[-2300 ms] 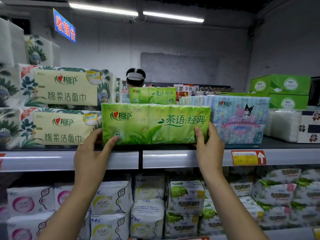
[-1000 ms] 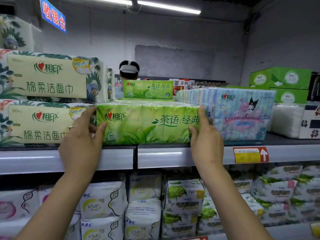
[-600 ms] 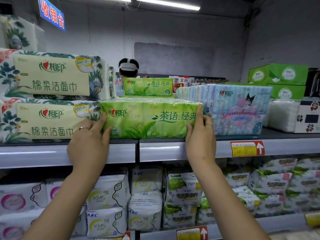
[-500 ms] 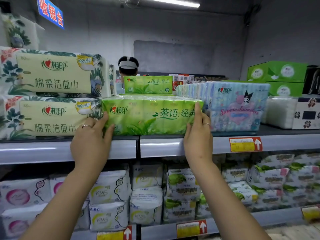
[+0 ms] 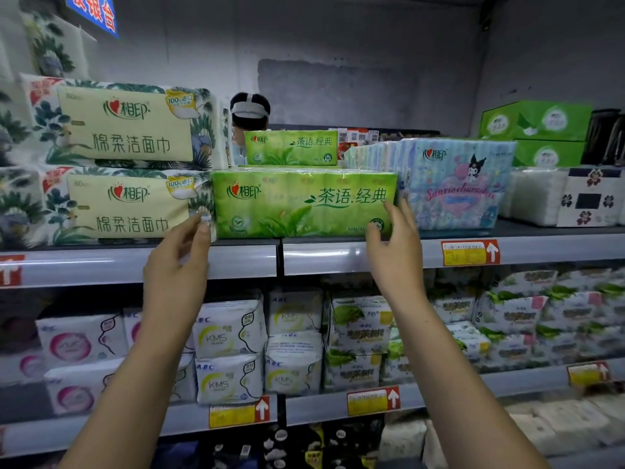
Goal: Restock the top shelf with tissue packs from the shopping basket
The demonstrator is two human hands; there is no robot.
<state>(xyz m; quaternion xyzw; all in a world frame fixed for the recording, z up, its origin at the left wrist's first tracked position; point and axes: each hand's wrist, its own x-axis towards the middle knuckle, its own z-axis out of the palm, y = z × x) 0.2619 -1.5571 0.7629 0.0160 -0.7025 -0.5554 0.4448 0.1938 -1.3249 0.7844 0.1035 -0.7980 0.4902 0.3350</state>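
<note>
Head-height view of a shop's top shelf [image 5: 355, 255], a grey ledge that ran the full width of the frame; on it, front and centre, lay the green tissue pack [image 5: 297, 204], long side facing out and flush with the shelf edge. Just left of the green pack, touching it, two cream face-towel packs [image 5: 125, 204] were stacked; just right of it stood a blue cartoon pack [image 5: 453, 184]; behind it a second green pack [image 5: 291, 147] showed above its top. The shopping basket was not in view.

The green pack looked like a bundle of small pocket packs under clear film – light, soft and easily dented, with a glossy wrap that would probably slip under a weak pinch; it seemed best taken at its two short ends, palms pressing inward, rather than by the loose film.

Below the pack's left end rose the left hand [image 5: 179, 265], back to the camera; below its right end, the right hand [image 5: 395, 255]. Neither hand gripped anything – both were relaxed and slack. The left fingertips [image 5: 204, 228] were loosely bent at the pack's lower left corner, at the seam with the cream packs; the right fingertips [image 5: 390, 208] were spread, thumb apart, over the pack's lower right front. Whether either hand brushed the film or hung just off it could not be told.
</note>
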